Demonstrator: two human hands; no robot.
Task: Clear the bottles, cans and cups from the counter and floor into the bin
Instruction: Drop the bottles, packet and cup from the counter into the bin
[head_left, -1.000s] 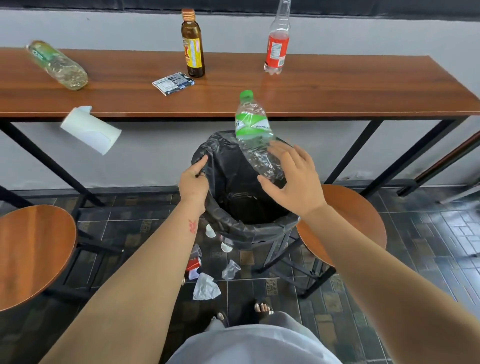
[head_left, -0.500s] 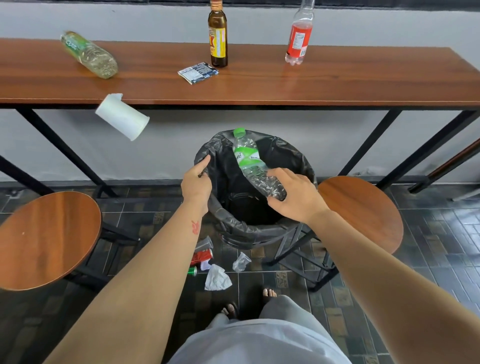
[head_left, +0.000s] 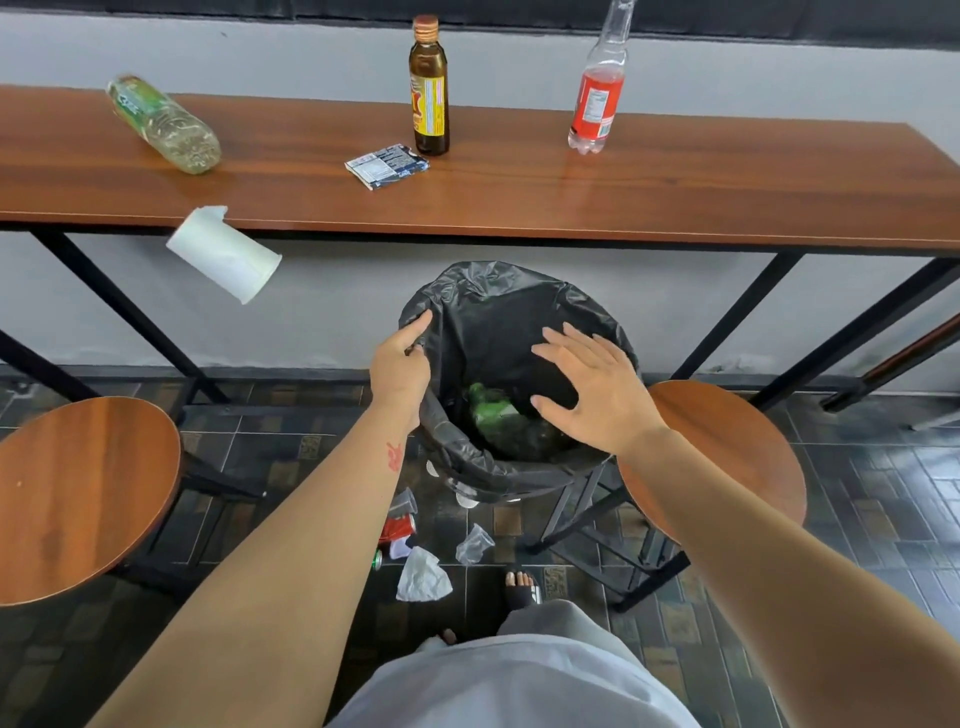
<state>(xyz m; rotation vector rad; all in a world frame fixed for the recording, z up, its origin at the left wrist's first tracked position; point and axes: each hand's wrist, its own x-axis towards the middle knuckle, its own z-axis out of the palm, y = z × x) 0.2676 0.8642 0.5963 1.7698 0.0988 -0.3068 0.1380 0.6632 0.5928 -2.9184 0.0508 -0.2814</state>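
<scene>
Lying now inside the bin (head_left: 519, 291): green-label bottle (head_left: 491, 413), just released. Right hand (head_left: 587, 387) open, empty; left hand (head_left: 400, 364) pinching liner rim.

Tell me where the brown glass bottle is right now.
In the head view the brown glass bottle stands upright toward the back of the counter, just behind the small printed packet and left of the red-labelled bottle.
</scene>
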